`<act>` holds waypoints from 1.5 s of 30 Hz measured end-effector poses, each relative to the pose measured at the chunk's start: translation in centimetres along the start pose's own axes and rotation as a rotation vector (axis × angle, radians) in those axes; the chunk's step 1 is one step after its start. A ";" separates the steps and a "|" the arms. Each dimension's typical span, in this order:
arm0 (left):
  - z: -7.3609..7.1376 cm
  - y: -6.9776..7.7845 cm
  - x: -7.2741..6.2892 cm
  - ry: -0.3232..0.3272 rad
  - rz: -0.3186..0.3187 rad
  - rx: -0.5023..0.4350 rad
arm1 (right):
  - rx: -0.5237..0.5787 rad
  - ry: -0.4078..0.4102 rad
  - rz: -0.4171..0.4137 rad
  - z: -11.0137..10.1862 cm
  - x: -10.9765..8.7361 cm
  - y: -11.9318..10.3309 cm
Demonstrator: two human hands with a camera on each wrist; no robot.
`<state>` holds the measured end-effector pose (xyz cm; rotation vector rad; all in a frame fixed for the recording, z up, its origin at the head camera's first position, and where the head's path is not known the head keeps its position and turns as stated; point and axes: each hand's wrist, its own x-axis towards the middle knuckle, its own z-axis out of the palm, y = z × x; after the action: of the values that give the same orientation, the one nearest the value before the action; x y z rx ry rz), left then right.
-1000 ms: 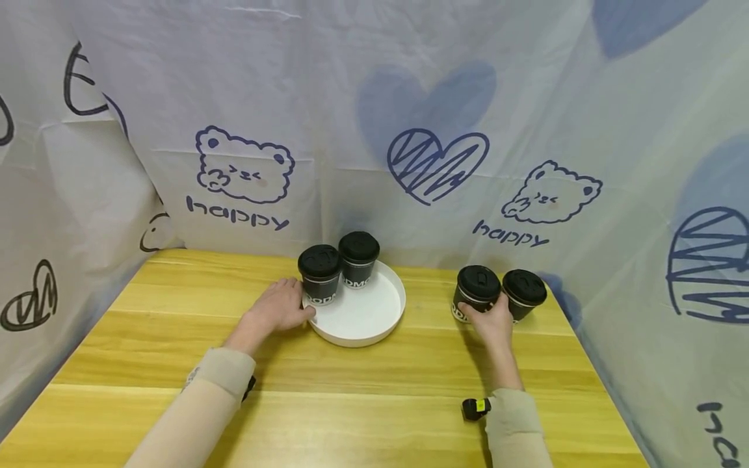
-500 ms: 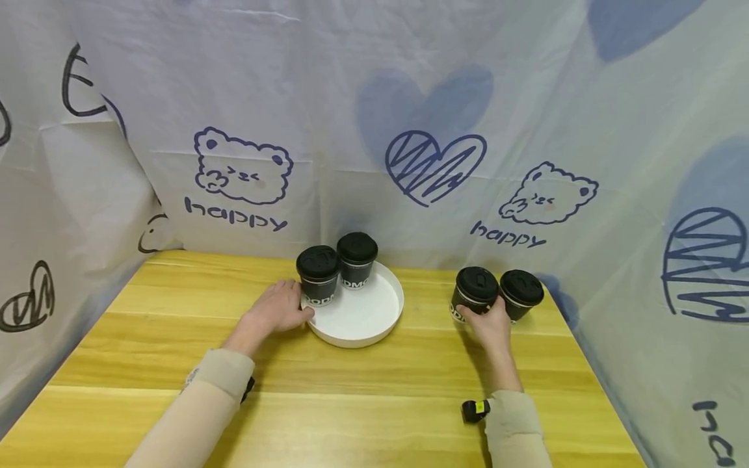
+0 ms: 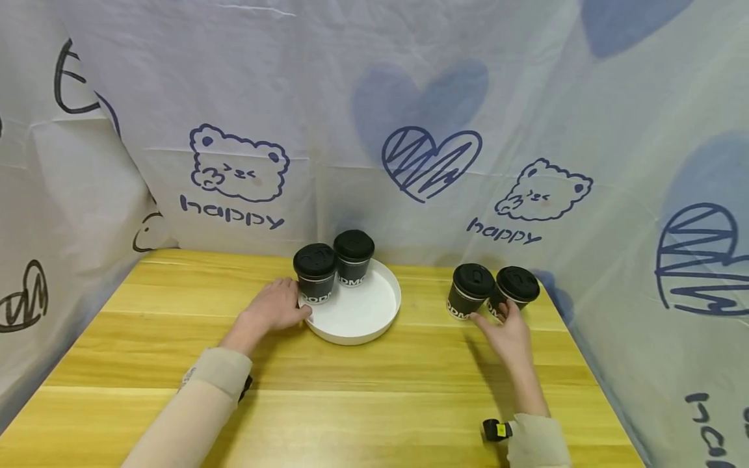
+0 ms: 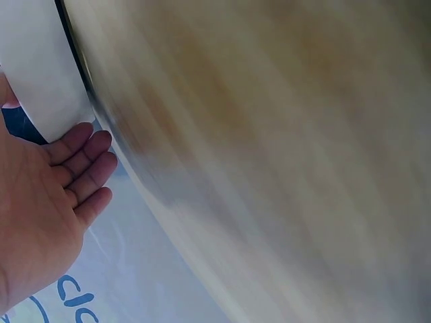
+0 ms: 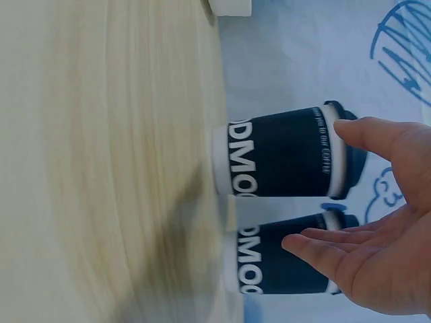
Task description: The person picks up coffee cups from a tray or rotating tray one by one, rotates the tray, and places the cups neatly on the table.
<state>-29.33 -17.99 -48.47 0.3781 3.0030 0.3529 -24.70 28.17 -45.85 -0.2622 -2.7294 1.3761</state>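
Note:
My left hand [image 3: 277, 305] rests at the left rim of a round white tray [image 3: 358, 331], thumb at its front edge. In the left wrist view the fingers [image 4: 91, 178] are loosely bent beside the tray's wall [image 4: 40, 60]. Two lidded black coffee cups [image 3: 316, 276] stand on the tray's back left part. Over on the right, my right hand [image 3: 508, 335] is spread in front of two more lidded coffee cups [image 3: 468, 296]. Its thumb [image 5: 370, 134] overlaps one cup's lid in the right wrist view, and the straight fingers overlap the other cup [image 5: 269, 262].
The cups and tray are near the back of a wooden table [image 3: 351, 409]. A white printed cloth [image 3: 328, 117] hangs behind it and along both sides. A small black device [image 3: 496, 429] sits by the right cuff.
My right hand has come away from the nearer right-hand cup, drawing back and rightward with fingers spread. That cup still stands on the table. The left hand stays at the tray.

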 end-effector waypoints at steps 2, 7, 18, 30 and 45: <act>0.0 -0.1 0.0 -0.001 -0.001 0.004 | -0.014 0.023 0.001 -0.4 -0.5 -0.3; 0.0 -0.2 0.1 -0.004 -0.003 0.011 | 0.012 0.132 -0.053 -0.7 -1.6 -1.5; 0.0 0.1 0.2 -0.008 -0.006 -0.002 | 0.112 0.224 -0.317 2.4 -2.2 -5.5; -0.3 0.1 0.2 -0.017 -0.010 0.005 | 0.079 0.043 -0.386 8.1 -0.2 -8.9; -0.6 0.3 0.2 -0.050 -0.030 -0.001 | -0.167 -0.123 -0.324 13.2 3.3 -9.0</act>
<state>-29.50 -17.78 -47.86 0.3366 2.9559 0.3379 -30.85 13.08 -46.52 0.2549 -2.8249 1.1148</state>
